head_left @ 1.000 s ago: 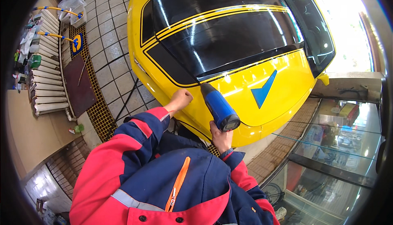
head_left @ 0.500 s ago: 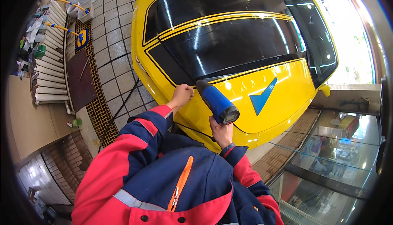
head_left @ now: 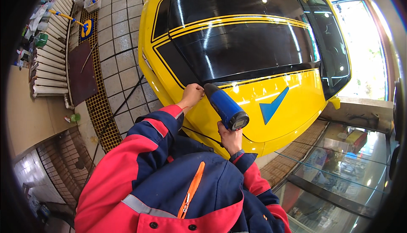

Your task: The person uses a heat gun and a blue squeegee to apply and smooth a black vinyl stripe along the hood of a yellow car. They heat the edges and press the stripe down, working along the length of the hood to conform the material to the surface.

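Observation:
My right hand [head_left: 231, 138] is closed round the grip of a blue and black heat gun [head_left: 229, 109] with a small display on its rear end. The gun's dark nozzle points at the edge of the black film [head_left: 237, 46] on the yellow car [head_left: 292, 101]. Just left of the nozzle, my left hand [head_left: 193, 95] is closed, its fingertips pinched near the lower corner of the black panel. What they hold, if anything, is hidden. A blue arrow-shaped piece [head_left: 273, 106] lies flat on the yellow bodywork to the right of the gun.
A power cord [head_left: 199, 134] runs from the gun along the car's near edge. Glass display cases [head_left: 352, 161] stand at the lower right. On the left are a white radiator [head_left: 51, 78], yellow floor grating [head_left: 101, 114] and a dark mat [head_left: 82, 76] on the tiled floor.
The view has shifted slightly, so the car sits a little lower and further right. My left hand is slightly higher, close to the nozzle. The heat gun stays in my right hand.

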The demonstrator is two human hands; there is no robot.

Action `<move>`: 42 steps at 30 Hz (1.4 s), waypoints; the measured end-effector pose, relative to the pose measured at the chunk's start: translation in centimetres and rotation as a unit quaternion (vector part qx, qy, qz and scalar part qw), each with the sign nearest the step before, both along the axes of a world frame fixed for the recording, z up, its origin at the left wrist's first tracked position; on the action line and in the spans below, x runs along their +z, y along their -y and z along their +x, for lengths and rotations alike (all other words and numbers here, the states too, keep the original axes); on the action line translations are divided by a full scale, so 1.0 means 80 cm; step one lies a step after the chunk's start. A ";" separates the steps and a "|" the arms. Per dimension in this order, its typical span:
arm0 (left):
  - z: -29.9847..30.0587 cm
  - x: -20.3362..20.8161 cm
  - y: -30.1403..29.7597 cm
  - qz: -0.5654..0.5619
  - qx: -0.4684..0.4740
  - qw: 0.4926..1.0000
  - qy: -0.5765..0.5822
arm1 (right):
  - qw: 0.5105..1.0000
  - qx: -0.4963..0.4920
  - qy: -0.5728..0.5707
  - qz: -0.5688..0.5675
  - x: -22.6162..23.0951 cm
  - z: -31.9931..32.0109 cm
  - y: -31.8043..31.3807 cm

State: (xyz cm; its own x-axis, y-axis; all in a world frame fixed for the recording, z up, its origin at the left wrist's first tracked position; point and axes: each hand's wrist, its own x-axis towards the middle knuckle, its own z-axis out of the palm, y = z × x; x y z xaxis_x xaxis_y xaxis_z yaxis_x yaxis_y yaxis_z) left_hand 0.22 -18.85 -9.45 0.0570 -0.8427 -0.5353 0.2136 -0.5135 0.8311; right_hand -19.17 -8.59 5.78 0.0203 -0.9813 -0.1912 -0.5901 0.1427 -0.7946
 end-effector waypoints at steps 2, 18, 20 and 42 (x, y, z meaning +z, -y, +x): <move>0.000 -0.003 0.001 0.000 0.000 1.000 0.003 | 0.999 -0.036 0.014 0.018 0.008 0.001 0.000; 0.008 0.050 0.027 0.082 0.015 0.995 0.060 | 0.976 -0.197 0.043 0.086 0.066 -0.047 -0.040; 0.010 0.040 0.026 0.072 0.035 0.997 0.002 | 0.990 -0.134 -0.018 0.041 0.067 -0.049 -0.038; -0.018 -0.017 -0.038 -0.003 0.152 0.987 -0.059 | 0.972 -0.209 0.071 0.080 0.070 -0.026 -0.065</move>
